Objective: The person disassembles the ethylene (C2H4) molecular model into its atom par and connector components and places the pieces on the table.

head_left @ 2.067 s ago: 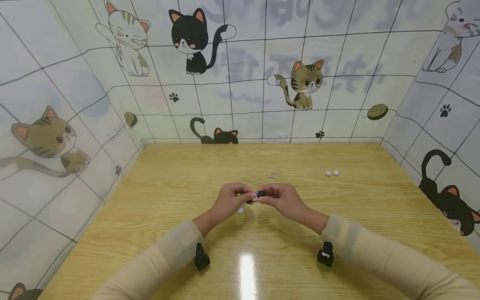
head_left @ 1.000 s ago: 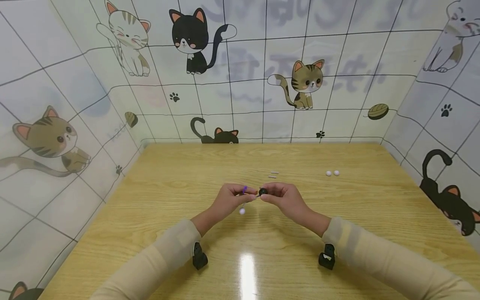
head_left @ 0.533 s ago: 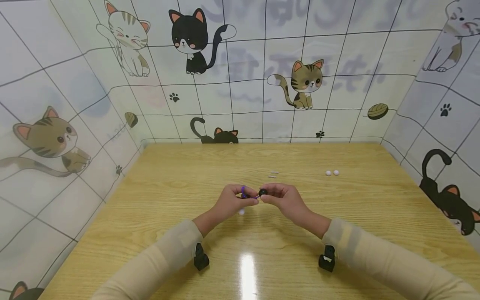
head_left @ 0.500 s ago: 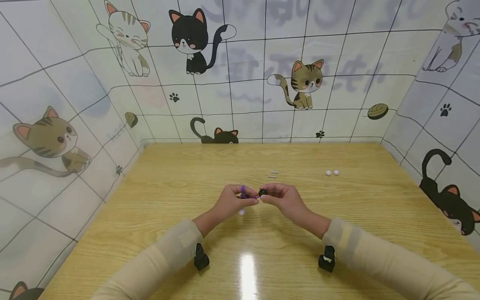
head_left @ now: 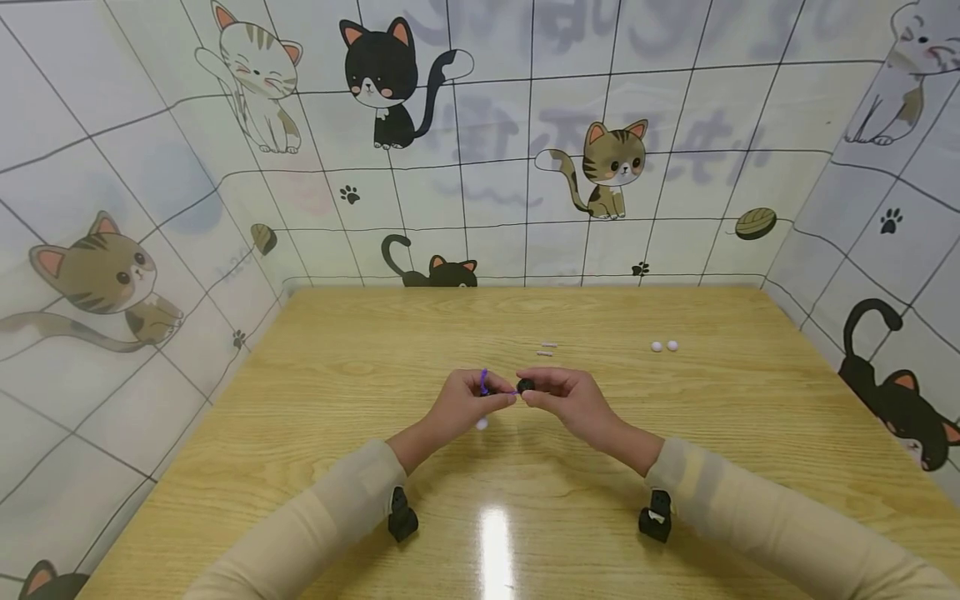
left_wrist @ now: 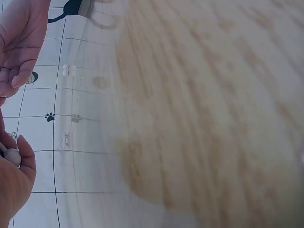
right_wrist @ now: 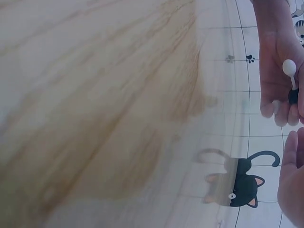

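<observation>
Right hand [head_left: 577,402] pinches one black ball [head_left: 526,385]; two rods [head_left: 545,353] beyond.

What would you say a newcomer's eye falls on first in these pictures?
Probably the cartoon cats printed on the pale backdrop behind the table. Next, near the centre, the left hand holds a ball-and-stick piece while the right hand pinches a black ball. Two white balls lie on the table, farther back to the right.

Tbl [head_left: 375,333]: 2 rods [head_left: 544,353], 2 wht balls [head_left: 657,347]
</observation>
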`<state>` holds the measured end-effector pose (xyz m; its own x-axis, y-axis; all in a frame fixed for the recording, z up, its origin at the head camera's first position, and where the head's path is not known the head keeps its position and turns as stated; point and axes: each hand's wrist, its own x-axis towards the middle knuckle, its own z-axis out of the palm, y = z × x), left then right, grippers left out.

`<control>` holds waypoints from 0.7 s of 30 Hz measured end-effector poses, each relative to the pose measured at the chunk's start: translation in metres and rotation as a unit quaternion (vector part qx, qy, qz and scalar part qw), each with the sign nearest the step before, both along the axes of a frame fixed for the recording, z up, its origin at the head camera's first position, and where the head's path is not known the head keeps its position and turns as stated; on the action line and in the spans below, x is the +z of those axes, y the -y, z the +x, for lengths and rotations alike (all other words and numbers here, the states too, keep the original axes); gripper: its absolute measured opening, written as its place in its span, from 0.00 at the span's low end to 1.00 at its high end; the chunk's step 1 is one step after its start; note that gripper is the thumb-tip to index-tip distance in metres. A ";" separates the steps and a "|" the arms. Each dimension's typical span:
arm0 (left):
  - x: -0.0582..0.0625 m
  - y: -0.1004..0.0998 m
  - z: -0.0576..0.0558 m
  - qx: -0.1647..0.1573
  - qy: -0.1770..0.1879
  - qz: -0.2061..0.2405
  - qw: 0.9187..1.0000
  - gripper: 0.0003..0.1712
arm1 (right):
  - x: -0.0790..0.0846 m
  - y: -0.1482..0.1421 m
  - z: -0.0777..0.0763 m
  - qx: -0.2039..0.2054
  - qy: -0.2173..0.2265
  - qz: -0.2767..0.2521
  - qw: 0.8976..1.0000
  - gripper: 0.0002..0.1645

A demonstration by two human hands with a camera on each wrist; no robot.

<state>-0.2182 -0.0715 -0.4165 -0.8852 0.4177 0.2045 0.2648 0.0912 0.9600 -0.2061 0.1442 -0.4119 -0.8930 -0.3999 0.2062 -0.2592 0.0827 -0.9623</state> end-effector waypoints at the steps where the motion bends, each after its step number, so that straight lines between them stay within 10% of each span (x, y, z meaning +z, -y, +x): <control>1: 0.004 0.000 0.002 -0.003 -0.001 0.001 1.000 0.07 | -0.001 -0.001 -0.001 0.004 -0.008 0.007 1.000 0.22; 6: 0.021 0.001 0.015 -0.006 -0.012 -0.003 1.000 0.05 | -0.002 -0.004 -0.004 0.011 -0.027 0.035 0.999 0.21; 21: 0.023 0.001 0.016 -0.009 -0.031 -0.022 0.999 0.05 | -0.005 -0.009 -0.007 0.027 -0.021 0.025 0.999 0.21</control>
